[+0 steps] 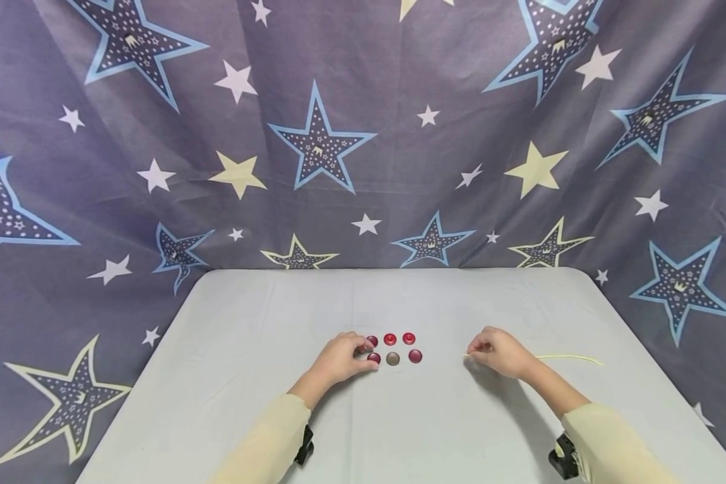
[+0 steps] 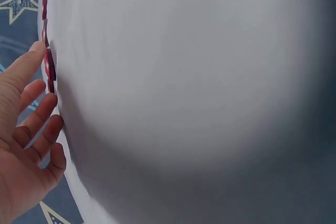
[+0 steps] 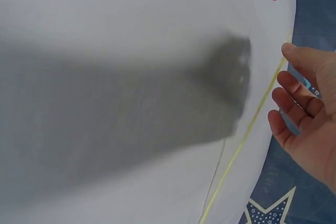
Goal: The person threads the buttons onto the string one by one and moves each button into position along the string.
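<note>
Bracketing the near-left disc [image 1: 373, 359] are the thumb and index of the left hand [image 1: 336, 356]: a narrow gap, the disc lying between them; whether the tips are pressing on it, cannot tell. Its other fingers are curling loosely in the left wrist view. The right hand [image 1: 503, 352] is pinching the string [image 3: 249, 129] close to one end, a short tip projecting toward the discs.

Step in hand, as judged: left hand is taking up a disc while the right is keeping the string end ready. Next move seems to be calling for a light pinch on the disc's rim and a lift clear of its neighbours, the string tip being held steady.

Just beyond, the far-left disc [image 1: 372, 341] is lying by the left fingertips. To its right, a middle red disc [image 1: 390, 339] and a right red disc [image 1: 409, 338] are completing the far row; a brown disc [image 1: 392, 359] and a dark red disc [image 1: 415, 356] are finishing the near one. The string is trailing past the right wrist, its far end lying well to the right on the white table [image 1: 429, 430]. Behind, a star-patterned curtain [image 1: 393, 168] is hanging.
</note>
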Demonstrator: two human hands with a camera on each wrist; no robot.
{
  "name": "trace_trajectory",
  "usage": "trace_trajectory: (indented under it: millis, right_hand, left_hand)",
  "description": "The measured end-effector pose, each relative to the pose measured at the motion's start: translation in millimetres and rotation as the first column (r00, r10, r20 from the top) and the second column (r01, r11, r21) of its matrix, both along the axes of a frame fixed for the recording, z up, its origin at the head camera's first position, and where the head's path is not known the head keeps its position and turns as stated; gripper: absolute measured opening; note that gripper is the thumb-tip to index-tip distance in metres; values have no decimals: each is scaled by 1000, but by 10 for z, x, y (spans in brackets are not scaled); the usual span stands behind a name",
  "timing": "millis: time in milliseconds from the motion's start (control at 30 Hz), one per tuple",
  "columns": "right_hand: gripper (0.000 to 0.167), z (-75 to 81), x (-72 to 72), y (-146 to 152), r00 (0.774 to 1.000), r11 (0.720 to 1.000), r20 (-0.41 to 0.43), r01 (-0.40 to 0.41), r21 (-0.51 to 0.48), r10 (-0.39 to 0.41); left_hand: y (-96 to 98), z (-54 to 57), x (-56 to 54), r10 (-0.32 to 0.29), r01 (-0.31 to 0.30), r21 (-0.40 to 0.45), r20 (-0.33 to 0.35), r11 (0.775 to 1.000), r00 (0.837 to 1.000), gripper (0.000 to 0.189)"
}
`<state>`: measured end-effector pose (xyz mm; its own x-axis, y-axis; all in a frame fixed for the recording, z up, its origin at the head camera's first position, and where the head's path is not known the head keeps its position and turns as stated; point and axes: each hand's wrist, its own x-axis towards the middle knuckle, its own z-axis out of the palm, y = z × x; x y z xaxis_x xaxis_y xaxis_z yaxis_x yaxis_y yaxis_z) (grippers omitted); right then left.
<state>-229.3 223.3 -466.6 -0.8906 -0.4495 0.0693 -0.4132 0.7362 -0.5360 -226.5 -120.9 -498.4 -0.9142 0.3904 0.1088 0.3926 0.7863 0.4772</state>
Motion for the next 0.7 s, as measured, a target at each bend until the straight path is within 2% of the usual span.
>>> trace_trajectory:
  millis: [300, 700]
  right_hand:
    - [6, 18, -30, -125, 999, 999, -30, -23, -24, 22]
    - [4, 86, -74, -208, 998, 997, -48, -44, -57, 42]
  left_hand:
    - [44, -23, -19, 20, -20, -20, 5, 1000, 1000, 35]
    - [89, -23, -14, 8, -9, -113, -10, 994, 1000, 37]
